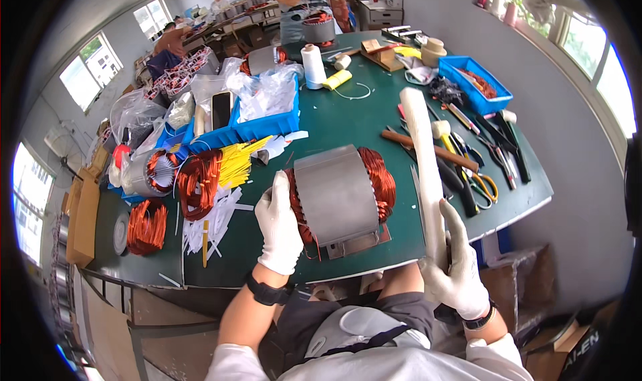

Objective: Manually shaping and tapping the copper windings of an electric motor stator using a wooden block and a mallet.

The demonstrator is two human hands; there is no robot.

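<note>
A grey motor stator (338, 195) lies on its side at the front of the green table, copper windings bulging from both ends. My left hand (278, 228), in a white glove, grips its left end by the copper coil. In my gloved right hand (459, 274) is a long white-wrapped stick (424, 160), its lower end between thumb and fingers and its far end slanting up over the table. Under the stator shows part of a metal support (354, 242).
Loose copper coils (146, 227), yellow strips (239, 164) and white slips (221, 224) lie left, below a blue bin (267, 128) of plastic bags. Scissors (486, 187), a wooden rod (438, 152) and other tools cover the right. A person (297, 7) stands across the table.
</note>
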